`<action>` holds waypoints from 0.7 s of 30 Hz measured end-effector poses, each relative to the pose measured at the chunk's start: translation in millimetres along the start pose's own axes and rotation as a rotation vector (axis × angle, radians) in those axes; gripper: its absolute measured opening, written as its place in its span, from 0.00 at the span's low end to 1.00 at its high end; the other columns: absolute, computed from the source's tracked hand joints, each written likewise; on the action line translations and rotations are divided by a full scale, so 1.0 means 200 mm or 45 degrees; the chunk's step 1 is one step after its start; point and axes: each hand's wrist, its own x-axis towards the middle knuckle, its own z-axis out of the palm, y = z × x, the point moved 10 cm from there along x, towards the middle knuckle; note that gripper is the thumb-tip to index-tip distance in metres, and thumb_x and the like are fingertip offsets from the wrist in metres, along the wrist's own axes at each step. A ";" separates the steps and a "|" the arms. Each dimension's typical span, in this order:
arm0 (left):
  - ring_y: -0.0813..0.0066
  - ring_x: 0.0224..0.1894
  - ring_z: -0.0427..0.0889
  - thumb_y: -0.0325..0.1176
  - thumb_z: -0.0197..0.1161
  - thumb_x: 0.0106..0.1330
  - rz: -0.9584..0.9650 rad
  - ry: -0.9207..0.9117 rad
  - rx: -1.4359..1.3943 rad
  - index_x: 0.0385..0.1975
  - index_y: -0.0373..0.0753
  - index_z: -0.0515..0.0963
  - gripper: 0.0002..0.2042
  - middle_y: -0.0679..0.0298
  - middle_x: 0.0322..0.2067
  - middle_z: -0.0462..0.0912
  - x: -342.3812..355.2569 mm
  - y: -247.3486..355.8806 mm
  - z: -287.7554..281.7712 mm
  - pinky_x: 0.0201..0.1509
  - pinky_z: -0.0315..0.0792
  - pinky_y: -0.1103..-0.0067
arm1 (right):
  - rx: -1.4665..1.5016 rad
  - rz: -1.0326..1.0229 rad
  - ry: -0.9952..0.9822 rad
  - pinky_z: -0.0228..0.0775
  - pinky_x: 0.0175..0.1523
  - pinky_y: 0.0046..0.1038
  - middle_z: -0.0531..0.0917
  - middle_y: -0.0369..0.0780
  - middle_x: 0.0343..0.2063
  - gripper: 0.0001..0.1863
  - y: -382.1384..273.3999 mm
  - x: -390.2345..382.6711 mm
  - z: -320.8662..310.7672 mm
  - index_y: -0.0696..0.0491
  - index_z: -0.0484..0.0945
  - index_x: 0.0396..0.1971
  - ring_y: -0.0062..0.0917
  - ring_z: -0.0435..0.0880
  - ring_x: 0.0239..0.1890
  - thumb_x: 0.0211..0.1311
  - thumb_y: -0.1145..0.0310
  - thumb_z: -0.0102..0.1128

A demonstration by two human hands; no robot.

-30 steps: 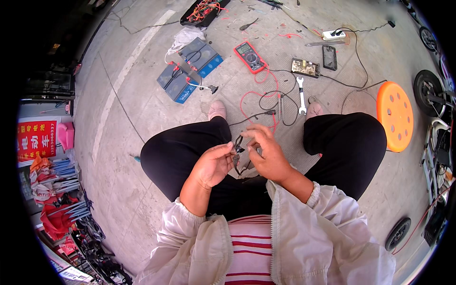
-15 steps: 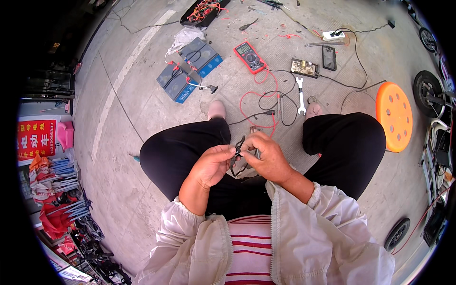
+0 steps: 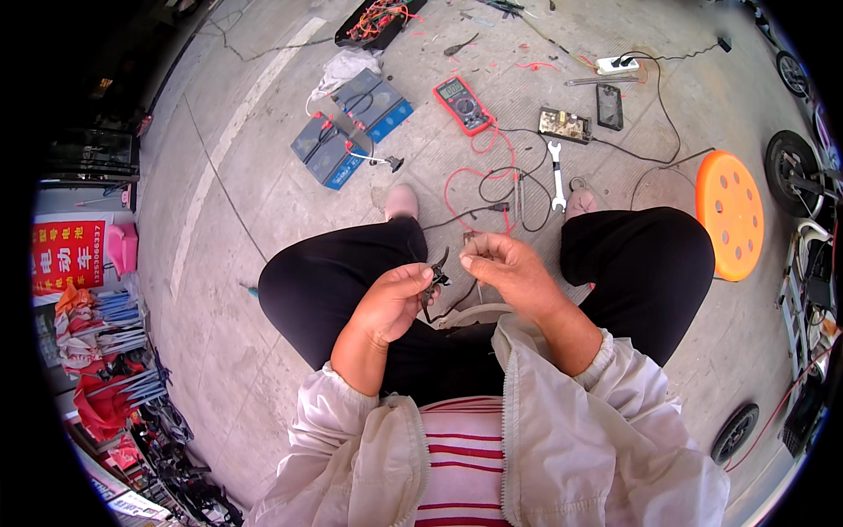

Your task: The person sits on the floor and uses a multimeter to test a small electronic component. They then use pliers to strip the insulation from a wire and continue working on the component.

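Pinching a small black part with thin black leads [image 3: 440, 277] in the bare left hand [image 3: 392, 305], above black cloth trousers [image 3: 334, 277]; curling the bare right hand [image 3: 514, 277] just beside it, unable to tell around what.

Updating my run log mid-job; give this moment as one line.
left hand: holds black part | right hand: beside it, grip unclear | floor: red multimeter, wrench, blue batteries, orange stool

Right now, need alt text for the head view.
A person's left hand holds a small black part, with the right hand close beside it. On the concrete floor beyond are blue-gray batteries, a red multimeter and a wrench; an orange stool is at right.
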 end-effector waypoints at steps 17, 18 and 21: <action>0.76 0.40 0.78 0.32 0.58 0.68 0.029 -0.040 -0.139 0.40 0.35 0.78 0.08 0.65 0.37 0.83 0.01 -0.02 0.04 0.53 0.70 0.77 | 0.054 0.145 0.176 0.60 0.23 0.15 0.76 0.29 0.22 0.08 0.20 -0.06 0.09 0.58 0.79 0.33 0.08 0.68 0.21 0.61 0.68 0.62; 0.76 0.40 0.78 0.33 0.59 0.68 0.031 -0.029 -0.126 0.40 0.35 0.78 0.08 0.65 0.37 0.83 0.01 -0.02 0.04 0.53 0.70 0.77 | 0.075 0.175 0.181 0.63 0.26 0.17 0.77 0.31 0.23 0.08 0.21 -0.06 0.09 0.59 0.79 0.32 0.10 0.70 0.23 0.60 0.69 0.62; 0.78 0.38 0.78 0.33 0.60 0.67 0.021 0.048 -0.060 0.39 0.36 0.78 0.08 0.66 0.36 0.83 0.01 -0.04 0.00 0.50 0.69 0.79 | 0.109 0.222 0.188 0.67 0.31 0.19 0.80 0.34 0.24 0.07 0.24 -0.07 0.08 0.62 0.79 0.30 0.12 0.74 0.27 0.58 0.72 0.62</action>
